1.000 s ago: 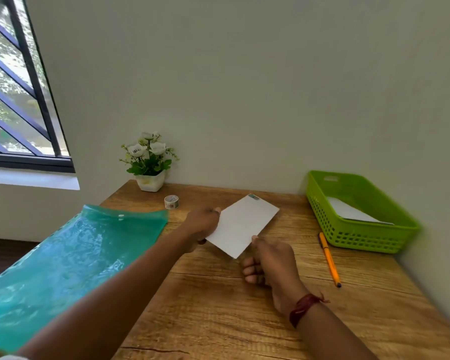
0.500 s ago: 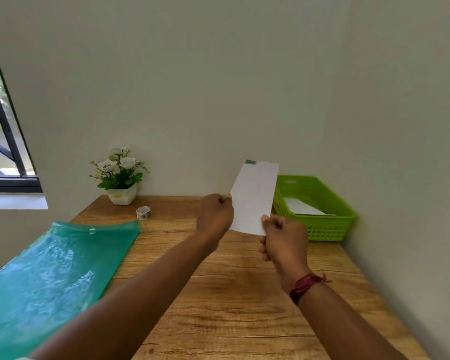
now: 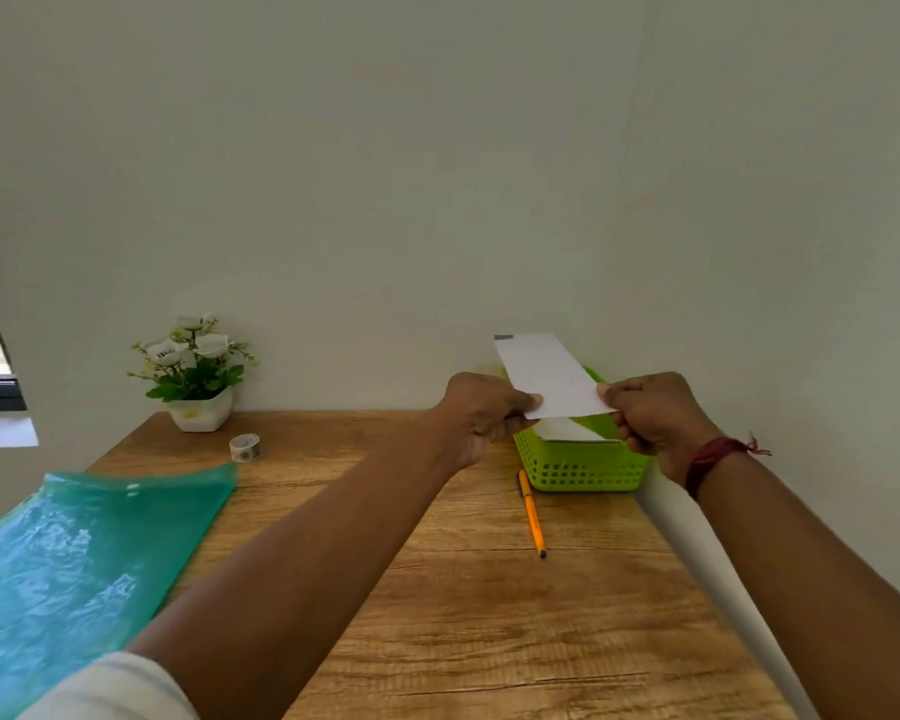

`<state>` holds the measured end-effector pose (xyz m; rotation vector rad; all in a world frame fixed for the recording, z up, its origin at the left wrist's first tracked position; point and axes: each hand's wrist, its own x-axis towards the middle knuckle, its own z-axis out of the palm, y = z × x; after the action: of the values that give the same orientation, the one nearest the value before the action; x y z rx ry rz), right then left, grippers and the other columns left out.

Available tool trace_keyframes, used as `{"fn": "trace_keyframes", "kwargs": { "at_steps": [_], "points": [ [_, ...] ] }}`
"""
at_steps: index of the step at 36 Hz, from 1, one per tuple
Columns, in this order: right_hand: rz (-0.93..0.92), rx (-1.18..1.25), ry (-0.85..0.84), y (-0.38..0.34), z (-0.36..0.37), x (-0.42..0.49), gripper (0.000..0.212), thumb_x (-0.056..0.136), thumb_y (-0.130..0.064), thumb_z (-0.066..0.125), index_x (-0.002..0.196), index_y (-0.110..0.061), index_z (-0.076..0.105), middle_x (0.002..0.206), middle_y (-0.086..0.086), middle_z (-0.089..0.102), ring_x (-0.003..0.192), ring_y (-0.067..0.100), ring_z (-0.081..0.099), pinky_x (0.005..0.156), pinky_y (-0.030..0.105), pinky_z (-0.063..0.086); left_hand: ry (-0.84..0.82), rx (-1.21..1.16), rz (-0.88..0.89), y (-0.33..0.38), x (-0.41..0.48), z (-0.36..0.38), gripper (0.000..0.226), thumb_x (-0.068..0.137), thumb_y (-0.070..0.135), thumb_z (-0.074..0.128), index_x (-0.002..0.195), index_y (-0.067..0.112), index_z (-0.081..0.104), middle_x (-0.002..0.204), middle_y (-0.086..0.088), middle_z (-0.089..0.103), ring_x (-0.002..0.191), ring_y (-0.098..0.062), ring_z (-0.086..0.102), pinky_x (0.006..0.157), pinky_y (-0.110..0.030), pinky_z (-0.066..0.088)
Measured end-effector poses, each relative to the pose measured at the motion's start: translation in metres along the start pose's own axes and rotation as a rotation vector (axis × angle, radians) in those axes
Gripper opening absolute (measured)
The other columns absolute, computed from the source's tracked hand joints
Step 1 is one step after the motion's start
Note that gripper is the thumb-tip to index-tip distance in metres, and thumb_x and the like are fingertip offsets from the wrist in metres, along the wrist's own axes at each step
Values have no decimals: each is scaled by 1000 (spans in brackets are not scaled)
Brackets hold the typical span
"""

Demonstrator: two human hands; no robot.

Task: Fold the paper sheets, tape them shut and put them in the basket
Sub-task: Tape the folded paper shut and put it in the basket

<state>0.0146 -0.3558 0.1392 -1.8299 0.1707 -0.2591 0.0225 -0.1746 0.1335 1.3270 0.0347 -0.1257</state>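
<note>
Fingers [image 3: 513,407] curled on both sides: left hand [image 3: 481,413] pinching the near left corner of the folded paper sheet [image 3: 549,374], right hand [image 3: 650,415] the near right corner, sheet held in the air above the green basket [image 3: 578,465], a bit of tape [image 3: 503,337] at its far edge. Inside the basket, another white sheet [image 3: 567,429]. On the wooden table [image 3: 489,615]: orange pen [image 3: 532,511] beside the basket, tape roll [image 3: 244,447], teal folder [image 3: 84,553] at left, potted flowers [image 3: 196,371] against the plain wall [image 3: 385,200].
</note>
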Motion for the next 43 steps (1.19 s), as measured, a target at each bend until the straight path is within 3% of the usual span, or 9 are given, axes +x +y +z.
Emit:
{"fn": "trace_keyframes", "kwargs": {
  "at_steps": [6, 14, 18, 23, 27, 32, 34, 38, 43],
  "points": [
    [60, -91, 47, 10, -15, 27, 15, 90, -15, 70, 84, -2, 67, 58, 7, 52, 43, 14, 42, 35, 16, 33, 68, -13, -19, -9, 19, 22, 20, 73, -11, 80, 84, -6, 64, 86, -15, 68, 71, -22, 70, 58, -25, 60],
    [96, -212, 33, 35, -21, 60, 16, 89, -14, 70, 82, -3, 61, 68, 13, 47, 46, 18, 37, 39, 17, 29, 91, 42, -74, -26, 41, 31, 32, 73, -3, 83, 98, -8, 65, 86, -14, 67, 58, -17, 66, 49, -20, 55],
    [99, -293, 18, 49, -18, 72, 18, 88, -12, 70, 77, -2, 60, 62, 10, 44, 45, 18, 35, 38, 18, 27, 109, 75, -59, -35, 49, 31, 37, 74, -1, 83, 103, -10, 63, 94, -17, 67, 55, -16, 65, 46, -19, 53],
    [27, -463, 71, 59, -13, 87, 34, 83, -14, 73, 56, -8, 54, 52, 6, 43, 48, 19, 37, 50, 23, 27, 146, 168, -15, -45, 62, 32, 42, 72, 0, 85, 104, -11, 61, 109, -24, 64, 42, -13, 63, 43, -21, 52],
    [13, -587, 93, 61, -7, 93, 23, 83, -21, 72, 75, 0, 67, 61, 9, 54, 63, 27, 53, 59, 27, 38, 153, 207, -2, -50, 71, 30, 41, 72, 2, 85, 103, -12, 62, 105, -24, 65, 38, -12, 61, 43, -23, 54],
    [-3, -699, 109, 65, -1, 94, 23, 84, -25, 70, 82, -2, 72, 68, 9, 59, 79, 33, 62, 64, 28, 39, 144, 242, 26, -57, 70, 25, 27, 74, 3, 84, 91, -6, 65, 79, -18, 61, 34, -10, 56, 38, -18, 45],
    [-21, -716, 110, 69, 0, 94, 25, 85, -25, 69, 78, -1, 70, 66, 9, 58, 80, 34, 63, 63, 27, 39, 139, 269, 55, -60, 70, 22, 25, 75, 4, 84, 86, 2, 62, 78, -17, 58, 35, -10, 56, 40, -21, 49],
    [-36, -743, 109, 72, 2, 93, 26, 87, -24, 66, 75, -1, 69, 62, 7, 56, 58, 20, 50, 49, 26, 30, 150, 286, 95, -64, 71, 19, 30, 77, 9, 84, 88, 7, 56, 82, -13, 57, 38, -11, 56, 66, -42, 59],
    [-68, -747, 169, 76, 2, 94, 28, 88, -26, 63, 69, -6, 67, 63, 7, 58, 57, 19, 50, 51, 27, 33, 165, 349, 119, -67, 72, 15, 38, 83, 26, 80, 105, -1, 65, 81, -11, 68, 47, -17, 63, 63, -40, 63]
  ]
}}
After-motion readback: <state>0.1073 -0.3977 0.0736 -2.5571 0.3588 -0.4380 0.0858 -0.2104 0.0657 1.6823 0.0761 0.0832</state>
